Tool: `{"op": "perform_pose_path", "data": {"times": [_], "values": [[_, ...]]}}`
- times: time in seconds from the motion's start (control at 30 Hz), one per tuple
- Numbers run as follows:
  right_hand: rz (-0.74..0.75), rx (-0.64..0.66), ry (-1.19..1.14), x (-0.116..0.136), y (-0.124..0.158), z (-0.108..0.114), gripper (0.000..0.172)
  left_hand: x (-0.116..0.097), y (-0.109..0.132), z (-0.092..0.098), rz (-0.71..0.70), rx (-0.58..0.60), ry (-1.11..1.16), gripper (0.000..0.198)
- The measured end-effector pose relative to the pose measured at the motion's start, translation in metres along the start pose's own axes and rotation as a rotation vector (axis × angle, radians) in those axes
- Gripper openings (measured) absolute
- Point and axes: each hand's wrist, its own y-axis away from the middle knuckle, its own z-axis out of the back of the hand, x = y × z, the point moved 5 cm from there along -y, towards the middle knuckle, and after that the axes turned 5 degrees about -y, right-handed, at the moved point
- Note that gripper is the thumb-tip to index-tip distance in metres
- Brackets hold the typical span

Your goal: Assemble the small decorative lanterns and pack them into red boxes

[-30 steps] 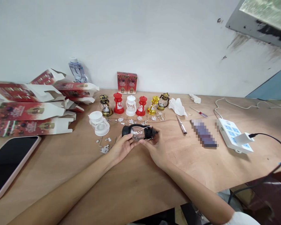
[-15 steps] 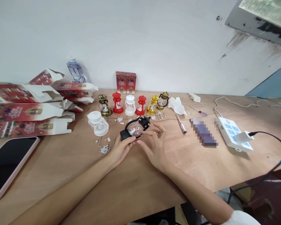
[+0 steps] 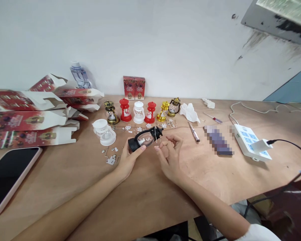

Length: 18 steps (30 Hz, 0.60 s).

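Note:
My left hand (image 3: 127, 161) grips the base end of a small black toy lantern (image 3: 144, 138) with a clear globe, held tilted just above the wooden table (image 3: 145, 194). My right hand (image 3: 169, 155) is just right of the lantern's top, its thumb and forefinger pinched on a thin wire piece that I cannot name; the other fingers are loosely curled. A row of small lanterns (image 3: 139, 111) in bronze, red, white and gold stands behind my hands. A white lantern (image 3: 104, 132) lies on its side to the left, with tiny metal parts (image 3: 111, 156) scattered near it.
Opened red and white boxes (image 3: 27, 118) are piled at the left, a phone (image 3: 7, 174) in a pink case lies in front of them. Two upright red boxes (image 3: 133, 87) and a water bottle (image 3: 79, 75) stand at the wall. Screwdrivers (image 3: 193, 132), crumpled tissue (image 3: 190, 113) and a power strip (image 3: 249, 142) lie to the right.
My right hand let go of the lantern and drew back to its right, pinching a thin wire. My left hand kept the lantern, which turned from lying level to tilted up.

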Motion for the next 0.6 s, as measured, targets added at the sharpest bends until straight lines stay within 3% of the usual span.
{"op": "perform_pose_path", "data": {"times": [0.23,0.33,0.47,0.6], "values": [[0.038,-0.083,0.003,0.0,0.003,0.003,0.008,0.0,0.0,0.003,-0.063,0.006,-0.065,0.036],[0.091,-0.01,0.018,0.004,0.004,0.0,0.005,0.0,-0.001,0.001,-0.032,0.015,-0.012,0.035],[0.168,0.112,0.038,0.012,0.007,-0.006,0.012,-0.003,-0.004,-0.002,0.054,0.002,0.161,0.035],[0.104,-0.008,-0.038,0.008,0.008,-0.003,0.018,-0.004,-0.004,-0.005,0.141,0.027,0.283,0.038]]}}
